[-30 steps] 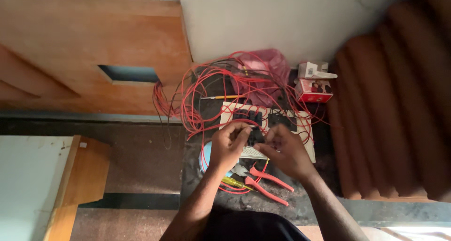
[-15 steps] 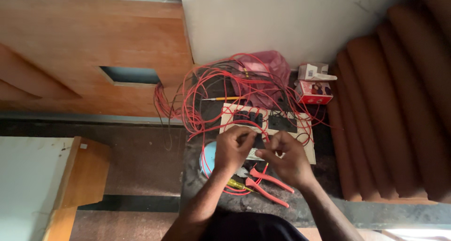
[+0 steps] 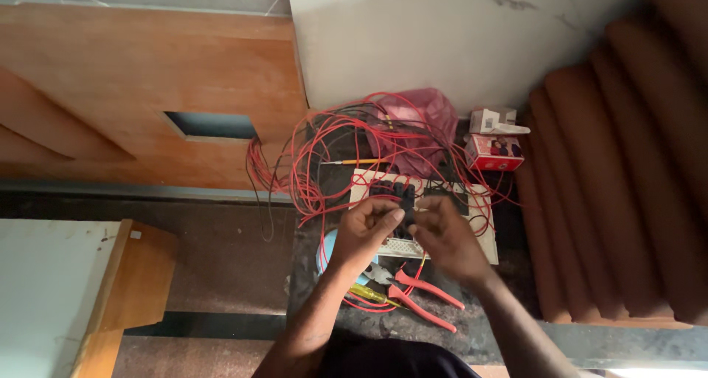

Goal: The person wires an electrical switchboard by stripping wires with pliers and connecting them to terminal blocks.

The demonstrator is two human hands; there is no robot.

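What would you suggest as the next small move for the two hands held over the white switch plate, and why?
Probably lower the fingers of the left hand back onto the dark switch modules of the white switch plate. Both it and the right hand hover close together just above the plate, the red wires lie looped behind it, and the red-handled pliers sit unused nearby.

A red-and-white carton [image 3: 495,151] lies below a small white box [image 3: 492,119], by the wall.
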